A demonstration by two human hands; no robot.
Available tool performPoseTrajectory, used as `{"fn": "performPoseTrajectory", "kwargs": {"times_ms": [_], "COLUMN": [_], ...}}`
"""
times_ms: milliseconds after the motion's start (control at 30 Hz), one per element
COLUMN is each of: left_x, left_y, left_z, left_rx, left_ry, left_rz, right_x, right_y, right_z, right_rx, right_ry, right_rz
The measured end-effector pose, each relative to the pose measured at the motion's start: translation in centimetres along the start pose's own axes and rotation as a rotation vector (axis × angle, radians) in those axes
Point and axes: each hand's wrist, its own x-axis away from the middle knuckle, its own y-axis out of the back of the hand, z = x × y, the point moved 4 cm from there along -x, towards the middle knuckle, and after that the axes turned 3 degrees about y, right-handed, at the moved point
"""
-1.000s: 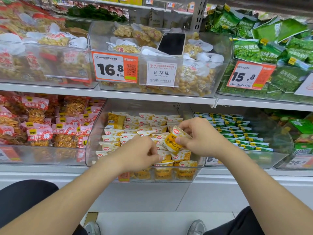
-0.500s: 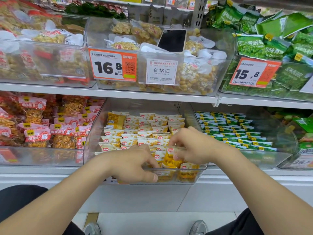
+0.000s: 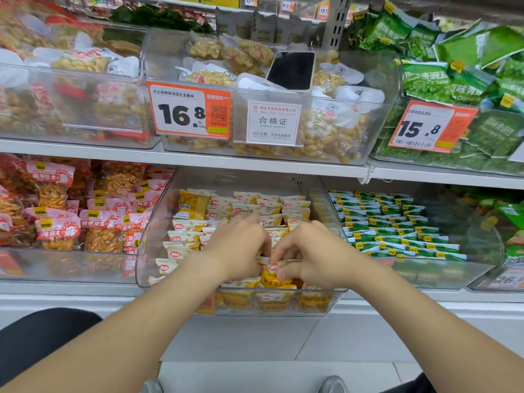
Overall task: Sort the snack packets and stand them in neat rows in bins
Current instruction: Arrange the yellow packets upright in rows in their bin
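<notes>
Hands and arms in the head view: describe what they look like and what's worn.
The left hand and right hand are bare: no gloves, rings or watch visible. Both forearms are bare as well, with no sleeves in frame. The left hand is motion-blurred, so fine detail there is unclear.
</notes>
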Motion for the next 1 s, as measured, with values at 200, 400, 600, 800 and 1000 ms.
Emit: {"fn": "performPoseTrajectory", "kwargs": {"times_ms": [200,400,600,800,1000], "left_x": [-1.0,-1.6,-1.6,-1.1,0.9], "left_y": [0.3,-0.1,-0.5,0.4,1.8], "left_z": [0.1,1.0,1.5,3.4,5.4], "left_rx": [-0.072,-0.016,-0.012,0.272,0.253], "left_ry": [0.008,0.053,0.051,0.026,0.155], "left_rz": [0.018,-0.059,-0.078,0.041,-0.055], "right_x": [-1.1,-2.4,-3.5,-3.4,-3.3], "right_y": [-1.1,-0.9,-2.2,0.6,-0.9], "right_z": [0.9,1.0,1.4,0.4,0.1], "right_rx": [0.049,0.168,0.193,0.251,0.198], "right_ry": [0.062,0.079,0.086,0.009,0.005], "right_rz": [0.078,0.232,0.198,0.01,0.169]}}
